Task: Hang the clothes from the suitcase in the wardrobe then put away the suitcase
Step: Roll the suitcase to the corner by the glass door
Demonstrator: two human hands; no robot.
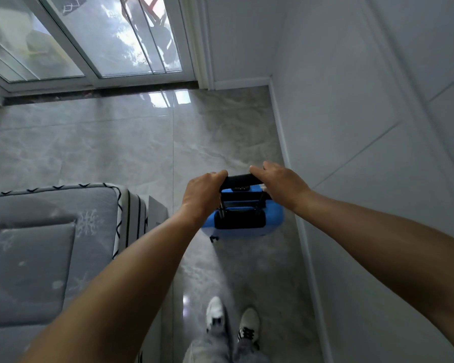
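A blue suitcase with black trim stands upright on the grey tiled floor, seen from above, close to the white wall on the right. Its black telescopic handle is extended. My left hand grips the handle's left end and my right hand grips its right end. The suitcase is closed; no clothes show. The white panelled surface on the right may be the wardrobe doors; I cannot tell.
A bed with a grey snowflake quilt fills the lower left. Glass sliding doors with a dark sill lie ahead. My feet in white shoes stand behind the suitcase. A white skirting board runs along the right.
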